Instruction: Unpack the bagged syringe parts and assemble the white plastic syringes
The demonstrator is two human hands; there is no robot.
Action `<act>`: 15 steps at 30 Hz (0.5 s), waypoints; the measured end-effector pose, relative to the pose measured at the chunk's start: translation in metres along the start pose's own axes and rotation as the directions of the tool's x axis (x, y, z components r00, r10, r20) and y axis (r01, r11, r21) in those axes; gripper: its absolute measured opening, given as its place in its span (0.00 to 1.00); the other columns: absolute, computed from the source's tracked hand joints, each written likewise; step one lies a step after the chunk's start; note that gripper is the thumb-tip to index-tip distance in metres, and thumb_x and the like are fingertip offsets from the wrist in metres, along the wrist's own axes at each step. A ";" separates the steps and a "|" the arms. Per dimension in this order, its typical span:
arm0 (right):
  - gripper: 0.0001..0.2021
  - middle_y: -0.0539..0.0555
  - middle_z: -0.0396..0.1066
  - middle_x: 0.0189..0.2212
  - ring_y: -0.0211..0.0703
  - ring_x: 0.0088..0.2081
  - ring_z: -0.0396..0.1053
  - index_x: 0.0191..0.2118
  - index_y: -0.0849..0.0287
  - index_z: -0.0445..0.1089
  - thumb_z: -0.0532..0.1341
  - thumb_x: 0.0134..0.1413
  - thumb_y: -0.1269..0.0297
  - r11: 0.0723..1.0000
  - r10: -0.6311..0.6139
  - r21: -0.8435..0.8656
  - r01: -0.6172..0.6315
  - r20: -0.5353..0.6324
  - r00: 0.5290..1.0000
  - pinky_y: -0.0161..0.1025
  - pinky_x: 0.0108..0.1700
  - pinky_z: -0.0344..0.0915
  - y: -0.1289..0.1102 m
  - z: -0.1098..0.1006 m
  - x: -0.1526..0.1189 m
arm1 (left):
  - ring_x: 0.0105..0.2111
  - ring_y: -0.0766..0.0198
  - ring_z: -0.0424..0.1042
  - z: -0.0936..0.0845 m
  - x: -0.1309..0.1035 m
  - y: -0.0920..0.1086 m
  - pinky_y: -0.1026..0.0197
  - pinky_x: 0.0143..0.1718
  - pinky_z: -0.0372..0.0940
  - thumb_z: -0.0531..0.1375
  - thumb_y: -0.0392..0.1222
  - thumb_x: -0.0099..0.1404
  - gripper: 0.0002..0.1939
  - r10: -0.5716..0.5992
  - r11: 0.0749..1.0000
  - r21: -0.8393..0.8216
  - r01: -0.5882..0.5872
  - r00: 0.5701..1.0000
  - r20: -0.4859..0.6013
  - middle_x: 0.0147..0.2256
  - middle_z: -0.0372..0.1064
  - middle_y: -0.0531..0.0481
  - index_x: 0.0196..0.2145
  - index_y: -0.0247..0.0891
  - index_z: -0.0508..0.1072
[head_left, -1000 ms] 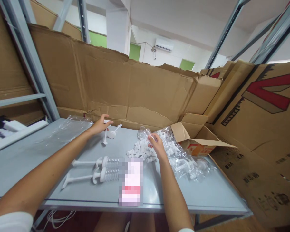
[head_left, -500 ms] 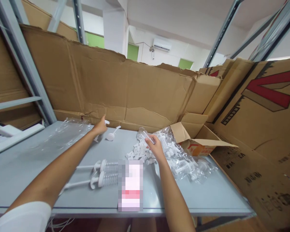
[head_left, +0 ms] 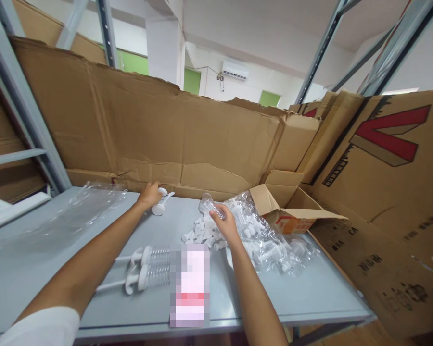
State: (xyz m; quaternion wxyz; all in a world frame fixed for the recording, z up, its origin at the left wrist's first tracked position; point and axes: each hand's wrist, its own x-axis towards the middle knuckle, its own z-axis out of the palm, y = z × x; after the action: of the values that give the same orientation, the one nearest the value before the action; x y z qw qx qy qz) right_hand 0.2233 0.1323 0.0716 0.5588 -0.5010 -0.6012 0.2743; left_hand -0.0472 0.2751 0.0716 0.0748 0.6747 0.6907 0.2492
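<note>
My left hand (head_left: 150, 194) is at the back edge of the table, its fingers closed around a small white part (head_left: 162, 191). Just right of it lies a white disc with a thin stem (head_left: 159, 207). My right hand (head_left: 225, 221) grips a clear ribbed tube (head_left: 216, 210) over a heap of small white parts (head_left: 205, 231). Two clear ribbed cylinders with white rods (head_left: 155, 276) lie side by side at the front left of the table, next to a pixelated upright rectangle (head_left: 193, 283).
An open small cardboard box (head_left: 296, 218) stands at the back right beside clear plastic bags (head_left: 274, 250). A flat clear bag (head_left: 90, 206) lies at the left. Tall cardboard (head_left: 202, 144) walls the grey table (head_left: 296, 293) behind.
The whole view has shifted slightly. My left hand has turned and its fingers have closed round a white part beside the stemmed disc. My right hand still holds the clear tube over the heap.
</note>
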 end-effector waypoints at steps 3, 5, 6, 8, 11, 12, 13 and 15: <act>0.17 0.55 0.70 0.43 0.48 0.46 0.64 0.42 0.57 0.69 0.59 0.46 0.55 0.999 -0.042 -0.022 0.041 -0.070 0.997 0.46 0.51 0.57 0.004 0.002 0.003 | 0.51 0.54 0.60 -0.012 -0.028 0.035 0.55 0.52 0.54 0.54 0.45 0.58 0.20 0.251 0.964 -0.080 -0.254 0.967 -0.046 0.49 0.62 0.43 0.48 0.37 0.65; 0.18 0.56 0.69 0.44 0.48 0.47 0.64 0.43 0.57 0.69 0.59 0.46 0.55 0.999 -0.036 0.005 0.037 -0.065 0.997 0.48 0.52 0.57 0.006 0.004 0.003 | 0.51 0.55 0.61 -0.019 -0.052 0.064 0.55 0.52 0.55 0.53 0.50 0.58 0.23 0.457 0.854 -0.251 -0.456 0.887 -0.058 0.49 0.63 0.44 0.50 0.39 0.63; 0.18 0.56 0.69 0.45 0.48 0.48 0.64 0.44 0.56 0.68 0.60 0.46 0.55 0.999 -0.033 0.028 0.035 -0.047 0.998 0.48 0.52 0.57 0.007 0.005 0.003 | 0.49 0.56 0.63 -0.021 -0.065 0.077 0.56 0.49 0.58 0.53 0.51 0.58 0.26 0.519 0.796 -0.353 -0.491 0.855 -0.019 0.50 0.62 0.44 0.52 0.40 0.60; 0.22 0.56 0.67 0.47 0.48 0.47 0.64 0.46 0.56 0.67 0.62 0.43 0.57 0.997 -0.037 0.064 0.037 -0.002 0.999 0.47 0.51 0.58 0.007 0.006 0.002 | 0.46 0.56 0.65 -0.025 -0.085 0.100 0.56 0.45 0.62 0.54 0.52 0.58 0.29 0.625 0.704 -0.501 -0.503 0.774 0.100 0.54 0.58 0.43 0.56 0.43 0.56; 0.24 0.55 0.67 0.46 0.45 0.44 0.66 0.48 0.56 0.65 0.64 0.41 0.59 0.992 -0.042 0.117 0.037 0.045 0.998 0.45 0.48 0.61 0.008 0.007 0.000 | 0.49 0.55 0.63 -0.023 -0.101 0.120 0.55 0.46 0.61 0.56 0.50 0.57 0.30 0.652 0.636 -0.634 -0.440 0.745 0.138 0.52 0.60 0.41 0.56 0.42 0.57; 0.23 0.55 0.67 0.45 0.45 0.44 0.66 0.47 0.56 0.65 0.63 0.41 0.60 0.989 -0.042 0.146 0.035 0.051 0.998 0.44 0.47 0.62 0.008 0.007 0.000 | 0.49 0.54 0.63 -0.021 -0.102 0.123 0.54 0.47 0.61 0.57 0.49 0.56 0.30 0.604 0.633 -0.668 -0.391 0.789 0.111 0.52 0.60 0.40 0.56 0.42 0.57; 0.22 0.55 0.68 0.44 0.45 0.44 0.66 0.46 0.56 0.65 0.63 0.42 0.60 0.983 -0.036 0.180 0.028 0.046 0.998 0.44 0.46 0.63 0.009 0.007 0.001 | 0.48 0.54 0.64 -0.019 -0.103 0.126 0.53 0.47 0.61 0.58 0.48 0.55 0.31 0.527 0.629 -0.706 -0.325 0.846 0.080 0.53 0.58 0.39 0.56 0.42 0.56; 0.20 0.55 0.67 0.45 0.45 0.45 0.65 0.46 0.56 0.65 0.61 0.43 0.61 0.971 -0.007 0.238 0.009 -0.010 1.000 0.44 0.46 0.64 0.011 0.009 0.002 | 0.45 0.57 0.67 -0.012 -0.104 0.128 0.51 0.44 0.63 0.61 0.48 0.53 0.35 0.336 0.580 -0.803 -0.140 0.939 0.079 0.56 0.52 0.37 0.56 0.42 0.52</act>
State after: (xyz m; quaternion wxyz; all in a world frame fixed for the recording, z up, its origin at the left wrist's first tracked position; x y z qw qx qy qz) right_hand 0.2185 0.1394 0.0610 0.6185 -0.4293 -0.5635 0.3401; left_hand 0.0704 0.1670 0.1151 0.4053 0.6831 0.4004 0.4569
